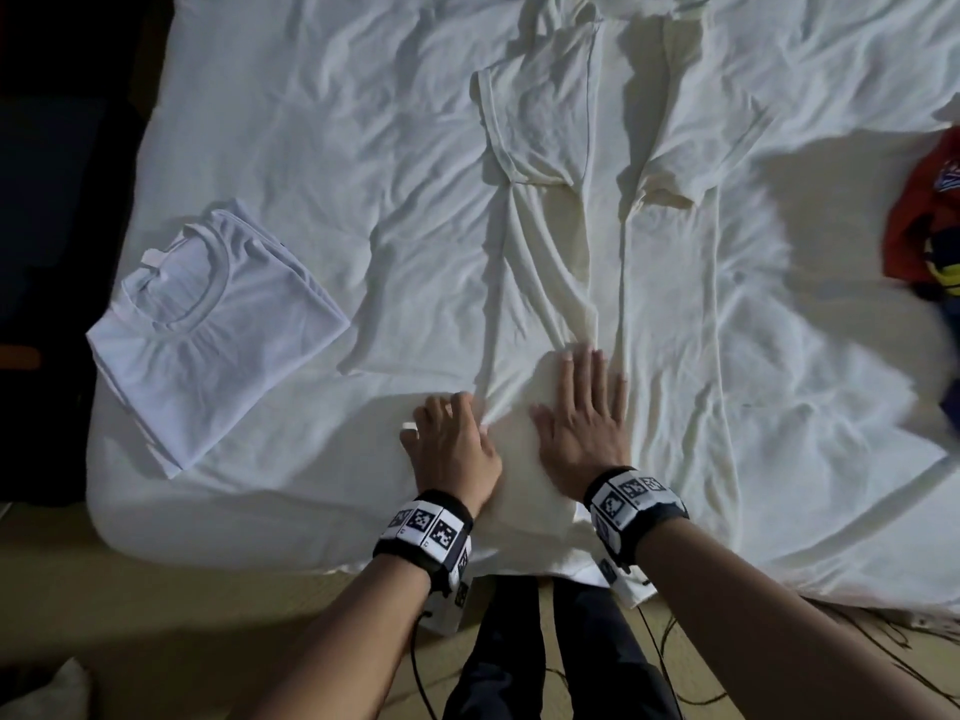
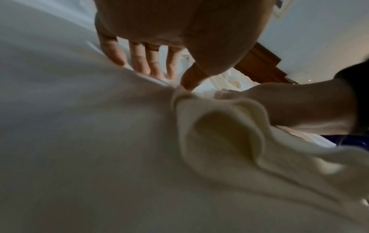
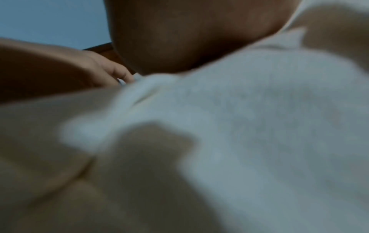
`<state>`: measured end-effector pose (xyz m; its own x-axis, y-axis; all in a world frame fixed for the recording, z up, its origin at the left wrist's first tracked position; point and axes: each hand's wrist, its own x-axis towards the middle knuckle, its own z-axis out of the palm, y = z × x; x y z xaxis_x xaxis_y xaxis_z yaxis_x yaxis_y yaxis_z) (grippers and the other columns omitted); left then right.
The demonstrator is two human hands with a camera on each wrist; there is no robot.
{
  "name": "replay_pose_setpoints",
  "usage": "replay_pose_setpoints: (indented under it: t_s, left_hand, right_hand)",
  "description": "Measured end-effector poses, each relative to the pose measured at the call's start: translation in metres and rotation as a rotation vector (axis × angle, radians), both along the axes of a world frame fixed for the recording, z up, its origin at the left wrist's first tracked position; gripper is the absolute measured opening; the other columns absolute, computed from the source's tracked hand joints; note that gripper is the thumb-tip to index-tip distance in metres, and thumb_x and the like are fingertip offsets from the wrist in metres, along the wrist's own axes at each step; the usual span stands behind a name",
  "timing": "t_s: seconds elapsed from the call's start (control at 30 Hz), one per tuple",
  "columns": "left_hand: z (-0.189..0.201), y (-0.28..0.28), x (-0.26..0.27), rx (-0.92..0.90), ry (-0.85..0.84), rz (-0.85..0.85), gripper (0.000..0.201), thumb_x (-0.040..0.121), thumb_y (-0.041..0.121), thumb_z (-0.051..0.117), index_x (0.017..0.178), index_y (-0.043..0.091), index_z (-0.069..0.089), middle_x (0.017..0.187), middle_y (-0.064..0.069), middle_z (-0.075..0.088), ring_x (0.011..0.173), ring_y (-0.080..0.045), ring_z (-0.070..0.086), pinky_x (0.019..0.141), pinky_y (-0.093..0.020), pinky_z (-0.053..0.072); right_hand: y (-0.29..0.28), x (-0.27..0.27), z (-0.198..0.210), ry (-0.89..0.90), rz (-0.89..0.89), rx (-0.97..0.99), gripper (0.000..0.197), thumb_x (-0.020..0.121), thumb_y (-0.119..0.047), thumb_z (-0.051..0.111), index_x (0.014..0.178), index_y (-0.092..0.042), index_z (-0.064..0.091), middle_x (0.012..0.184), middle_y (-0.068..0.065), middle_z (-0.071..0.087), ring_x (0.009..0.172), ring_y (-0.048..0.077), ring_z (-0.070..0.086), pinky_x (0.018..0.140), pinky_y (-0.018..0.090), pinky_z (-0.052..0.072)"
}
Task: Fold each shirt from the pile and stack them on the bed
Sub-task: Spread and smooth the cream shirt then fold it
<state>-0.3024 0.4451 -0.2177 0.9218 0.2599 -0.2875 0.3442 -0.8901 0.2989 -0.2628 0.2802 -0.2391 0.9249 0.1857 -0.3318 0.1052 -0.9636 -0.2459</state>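
A cream shirt (image 1: 561, 241) lies lengthwise down the middle of the bed (image 1: 311, 122), both sleeves folded in over its body. My right hand (image 1: 576, 402) presses flat on its lower part, fingers straight and spread. My left hand (image 1: 462, 423) rests just beside it at the shirt's left edge, fingertips on the cloth. In the left wrist view the left hand (image 2: 155, 66) has its fingers straight down on the sheet, thumb tip at the cream shirt (image 2: 219, 134). A folded white shirt (image 1: 208, 324) lies at the left. The right wrist view is blurred cloth.
A heap of red, blue and yellow clothes (image 1: 924, 226) sits at the bed's right edge. More pale cloth lies at the far top. The bed's near edge runs just behind my wrists, with floor and loose cables (image 1: 675, 667) below. Dark furniture stands left of the bed.
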Motion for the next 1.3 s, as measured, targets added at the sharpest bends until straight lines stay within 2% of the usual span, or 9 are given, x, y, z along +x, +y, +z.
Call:
replay_pose_setpoints:
  t_s: [0.1,0.17,0.3,0.4,0.53,0.7,0.87,1.03,1.3]
  left_hand:
    - [0.008,-0.010,0.019,0.030,-0.102,-0.170,0.062,0.084,0.013,0.063,0.144,0.014,0.048,0.149,-0.021,0.042,0.138,-0.042,0.041,0.105,-0.062,0.038]
    - [0.005,-0.017,0.036,-0.039,-0.100,-0.432,0.076,0.090,0.010,0.050,0.161,0.019,0.025,0.170,-0.015,0.010,0.157,-0.036,0.010,0.122,-0.062,0.016]
    - [-0.027,0.002,0.061,0.066,0.025,-0.659,0.068,0.108,0.035,0.035,0.165,0.026,0.000,0.170,-0.001,-0.017,0.157,-0.028,-0.017,0.124,-0.060,-0.002]
    - [-0.030,0.017,0.069,0.087,-0.027,-0.484,0.064,0.106,0.040,0.033,0.164,0.020,0.013,0.172,-0.010,-0.003,0.158,-0.035,-0.006,0.123,-0.066,0.003]
    - [-0.013,0.009,0.107,0.017,-0.126,-0.390,0.044,0.104,0.024,0.043,0.147,0.018,0.043,0.167,-0.017,0.019,0.155,-0.038,0.015,0.121,-0.065,0.018]
    - [0.013,-0.002,0.196,0.057,-0.216,-0.336,0.032,0.092,0.014,0.059,0.124,0.013,0.060,0.132,-0.013,0.052,0.119,-0.037,0.052,0.094,-0.053,0.046]
    - [0.023,0.000,0.276,0.171,-0.100,-0.349,0.054,0.084,0.008,0.062,0.136,0.017,0.051,0.133,-0.013,0.048,0.117,-0.036,0.050,0.092,-0.049,0.043]
    - [0.021,0.003,0.325,0.218,-0.047,-0.367,0.056,0.086,0.010,0.063,0.139,0.019,0.050,0.133,-0.012,0.046,0.120,-0.037,0.047,0.096,-0.050,0.042]
    - [0.005,0.008,0.353,0.168,-0.128,-0.450,0.022,0.089,0.009,0.062,0.105,0.015,0.076,0.117,-0.010,0.063,0.107,-0.036,0.057,0.085,-0.047,0.046]
  right_hand:
    - [-0.002,-0.001,0.015,-0.090,0.052,0.028,0.071,0.105,-0.045,0.023,0.163,-0.011,-0.002,0.169,0.014,-0.012,0.156,0.030,-0.016,0.126,0.051,-0.008]
    - [-0.008,-0.003,0.012,-0.060,0.159,0.026,0.070,0.106,-0.043,0.023,0.163,-0.012,-0.003,0.169,0.011,-0.015,0.156,0.027,-0.018,0.126,0.052,-0.003]
    - [-0.026,-0.003,-0.003,0.054,0.105,0.024,0.070,0.105,-0.049,0.017,0.163,-0.016,-0.002,0.170,0.002,-0.014,0.156,0.022,-0.016,0.126,0.049,-0.006]
    - [-0.027,0.008,0.007,-0.027,0.023,0.077,0.066,0.102,-0.037,0.024,0.162,-0.009,0.018,0.171,0.011,0.006,0.158,0.028,0.000,0.125,0.046,-0.012]
    - [-0.027,0.049,0.029,-0.185,-0.055,0.128,0.047,0.098,-0.022,0.048,0.145,-0.016,0.045,0.150,0.006,0.046,0.139,0.027,0.040,0.124,0.054,0.009]
    - [-0.030,0.129,0.036,-0.266,-0.079,0.179,0.023,0.094,-0.018,0.061,0.117,-0.017,0.066,0.111,0.004,0.064,0.098,0.031,0.058,0.086,0.047,0.046]
    - [-0.020,0.205,0.042,-0.177,-0.080,0.298,0.016,0.099,-0.021,0.055,0.099,-0.016,0.071,0.092,0.003,0.069,0.084,0.032,0.064,0.063,0.036,0.047]
    - [0.000,0.256,0.046,0.018,-0.222,0.316,0.028,0.098,-0.035,0.049,0.091,-0.020,0.071,0.083,0.007,0.069,0.077,0.032,0.063,0.063,0.031,0.040]
    - [0.017,0.301,0.043,0.360,-0.569,0.569,0.060,0.102,-0.048,0.040,0.068,-0.012,0.073,0.057,-0.003,0.071,0.076,0.017,0.068,0.086,0.035,0.054]
